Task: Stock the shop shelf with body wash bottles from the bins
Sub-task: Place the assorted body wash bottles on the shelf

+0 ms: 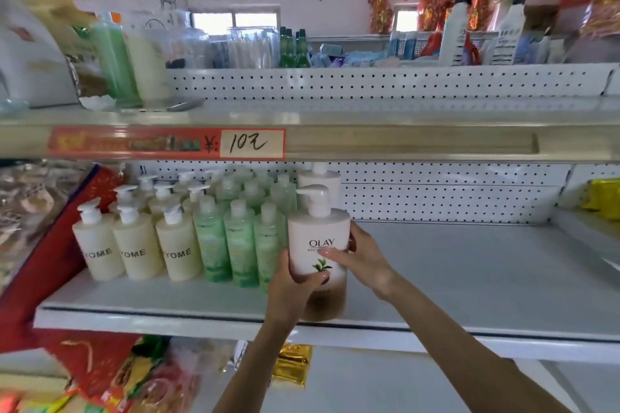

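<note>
Bottle point(318, 231) looks full, rigid, slick, likely heavy. Left hand point(295, 283) and right hand point(364, 258) curl round its body, not the pump point(313, 196).

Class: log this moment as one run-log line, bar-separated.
step: shelving Olay bottle | left hand: grips bottle | right hand: grips bottle | spot: shelf front, beside green bottles

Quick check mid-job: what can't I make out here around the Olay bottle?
Head view only:
- Bins: out of frame.
- Olay bottle base: blurred, partly behind the left hand; seated on the shelf or not, unclear.
- White pump bottle behind it: label hidden by the Olay bottle.
- Green bottles: label text blurred.
</note>
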{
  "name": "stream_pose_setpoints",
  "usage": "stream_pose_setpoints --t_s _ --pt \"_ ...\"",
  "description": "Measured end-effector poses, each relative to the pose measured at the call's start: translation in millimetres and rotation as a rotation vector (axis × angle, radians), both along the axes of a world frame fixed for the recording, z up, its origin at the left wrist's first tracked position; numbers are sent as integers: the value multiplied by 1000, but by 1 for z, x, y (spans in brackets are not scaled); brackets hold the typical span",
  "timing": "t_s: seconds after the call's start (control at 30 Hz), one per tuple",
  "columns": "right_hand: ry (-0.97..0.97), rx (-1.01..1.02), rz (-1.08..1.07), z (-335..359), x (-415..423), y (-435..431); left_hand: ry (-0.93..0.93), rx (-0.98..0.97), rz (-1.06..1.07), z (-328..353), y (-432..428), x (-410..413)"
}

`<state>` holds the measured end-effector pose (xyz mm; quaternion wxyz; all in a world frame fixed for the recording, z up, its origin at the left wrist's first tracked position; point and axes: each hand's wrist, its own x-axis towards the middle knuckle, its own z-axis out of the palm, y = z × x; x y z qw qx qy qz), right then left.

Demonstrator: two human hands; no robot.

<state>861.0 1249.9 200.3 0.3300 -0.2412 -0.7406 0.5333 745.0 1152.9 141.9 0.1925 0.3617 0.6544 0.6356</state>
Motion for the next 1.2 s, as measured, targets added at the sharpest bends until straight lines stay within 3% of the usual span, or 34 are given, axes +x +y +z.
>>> stream_pose_setpoints --t_s 0.37,0.87,1.0,1.2 --pt "29 4 -96 -14 -25 14 111 -92 -32 -61 -23 4" --pt "-140 16 -128 -6 -30 16 183 -141 -128 -36 -20 3" --pt "-202 -34 -135 -11 -14 2 231 -133 -149 -34 -36 1" --pt "-252 -52 -331 -46 50 -21 183 -163 -166 -31 -58 7"
